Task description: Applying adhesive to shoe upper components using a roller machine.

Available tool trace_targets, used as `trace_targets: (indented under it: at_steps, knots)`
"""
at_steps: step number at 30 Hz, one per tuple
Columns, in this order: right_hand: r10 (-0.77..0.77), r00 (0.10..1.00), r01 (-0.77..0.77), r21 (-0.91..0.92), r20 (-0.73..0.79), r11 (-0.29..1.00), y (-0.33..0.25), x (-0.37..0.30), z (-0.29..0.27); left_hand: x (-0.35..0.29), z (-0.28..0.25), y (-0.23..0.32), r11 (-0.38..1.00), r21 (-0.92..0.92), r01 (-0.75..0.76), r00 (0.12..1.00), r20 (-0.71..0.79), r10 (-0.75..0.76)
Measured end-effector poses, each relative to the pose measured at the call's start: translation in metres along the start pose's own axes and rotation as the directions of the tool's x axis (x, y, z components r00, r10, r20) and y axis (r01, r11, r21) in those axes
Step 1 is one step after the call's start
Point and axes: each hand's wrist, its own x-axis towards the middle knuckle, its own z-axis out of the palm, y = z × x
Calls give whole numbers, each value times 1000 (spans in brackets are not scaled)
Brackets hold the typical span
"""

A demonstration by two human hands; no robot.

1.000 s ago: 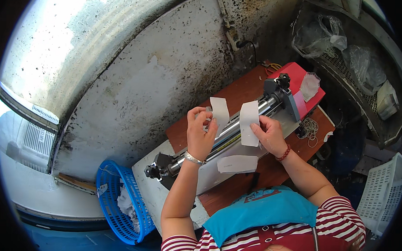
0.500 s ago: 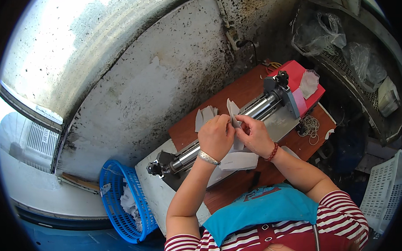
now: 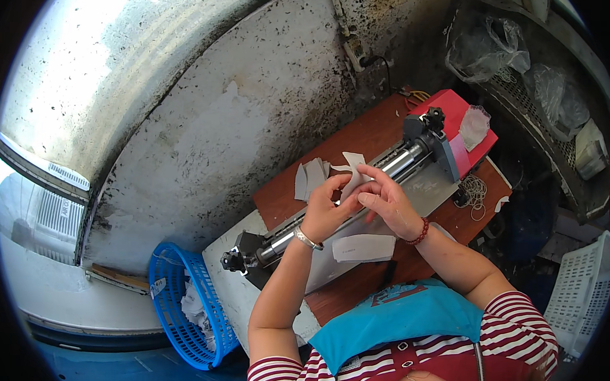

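Observation:
Both hands meet above a machine with long shiny metal rollers point(image 3: 282, 242). A thin, pale grey-white cut piece point(image 3: 353, 164) sticks up between them, bent; I cannot tell whether it is one layer or several, nor its material. My left hand point(image 3: 326, 206) pinches its lower end with thumb and fingers. From the other side my right hand point(image 3: 393, 206) grips it, index finger along its upper part. Beyond the rollers lies a fanned pile of similar pieces point(image 3: 311, 178). Nearer me, a white piece with faint print point(image 3: 364, 248) rests flat on the machine's metal plate.
A red housing point(image 3: 443, 113) closes the machine's right end on a brown table point(image 3: 410, 258). Tangled cord point(image 3: 475, 194) lies beside it. At the left stands a blue basket point(image 3: 209, 309) with white scraps inside; a white crate point(image 3: 579, 294) is at the right. A stained wall rises behind.
My fingers have shifted on the piece: the left hand has opened out and tilted, and the right index finger has stretched along it. The flat printed piece near me shows more fully.

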Motion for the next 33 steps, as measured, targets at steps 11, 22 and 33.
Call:
trace_targets:
  at_steps: [11,22,33]
  knots:
    - [-91,995,77,-267,-37,961,14,-30,-42,91,-90,-98,794,-125,595,792,-76,-605]
    - [-192,973,75,-607,-130,791,32,-56,-66,62,-70,-267,490,811,320,780,68,-622]
    - [-239,971,161,-758,7,632,32,-49,-50,70,-55,-255,404,813,419,596,90,-798]
